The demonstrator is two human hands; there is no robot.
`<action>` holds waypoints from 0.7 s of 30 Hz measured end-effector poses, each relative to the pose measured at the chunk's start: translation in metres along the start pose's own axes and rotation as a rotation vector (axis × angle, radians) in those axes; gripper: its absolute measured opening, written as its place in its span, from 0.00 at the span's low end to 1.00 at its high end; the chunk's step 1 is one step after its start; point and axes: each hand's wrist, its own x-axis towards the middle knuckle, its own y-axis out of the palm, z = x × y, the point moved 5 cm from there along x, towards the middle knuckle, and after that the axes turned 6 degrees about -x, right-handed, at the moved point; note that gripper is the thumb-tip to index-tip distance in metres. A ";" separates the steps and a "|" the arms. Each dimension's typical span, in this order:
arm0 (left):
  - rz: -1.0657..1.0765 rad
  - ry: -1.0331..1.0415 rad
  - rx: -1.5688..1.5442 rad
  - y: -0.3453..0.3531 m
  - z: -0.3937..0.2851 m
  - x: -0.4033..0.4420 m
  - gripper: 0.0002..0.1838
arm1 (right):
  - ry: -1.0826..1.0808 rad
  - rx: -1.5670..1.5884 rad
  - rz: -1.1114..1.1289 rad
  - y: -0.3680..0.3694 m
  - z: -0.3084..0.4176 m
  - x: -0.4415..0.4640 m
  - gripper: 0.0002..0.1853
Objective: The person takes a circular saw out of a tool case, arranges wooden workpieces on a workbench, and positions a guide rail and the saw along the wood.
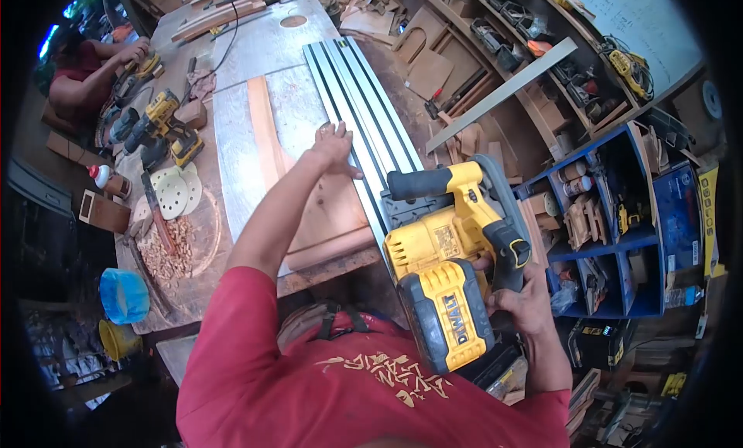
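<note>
A yellow and black cordless track saw point(429, 243) with a large battery sits at the near end of a long metal guide rail point(364, 107). My right hand point(528, 299) is wrapped round the saw's rear handle. My left hand point(334, 148) presses down with fingers spread at the rail's left edge, over a wooden panel point(329, 204). This panel has a curved edge and lies partly under the rail. The saw's blade and the cut line are hidden from view.
A cordless drill point(166, 123), sanding discs point(174, 191), a chisel point(159, 216) and wood shavings point(174, 254) lie on the bench at left. Another person point(81, 76) works at far left. At right stand a blue shelf unit point(611, 239) and a leaning strip point(503, 96).
</note>
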 end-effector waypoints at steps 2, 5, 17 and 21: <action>0.068 -0.025 0.048 -0.010 -0.007 -0.001 0.68 | 0.021 0.013 0.040 -0.007 -0.018 0.002 0.26; 0.095 -0.014 0.097 -0.009 -0.006 0.002 0.70 | -0.002 -0.003 0.057 -0.015 -0.038 0.000 0.27; 0.097 -0.037 0.062 -0.021 -0.010 -0.006 0.75 | -0.065 -0.072 0.086 -0.017 -0.063 -0.024 0.29; 0.066 -0.015 0.066 -0.017 -0.004 -0.002 0.76 | -0.032 -0.088 0.119 -0.014 -0.070 -0.032 0.32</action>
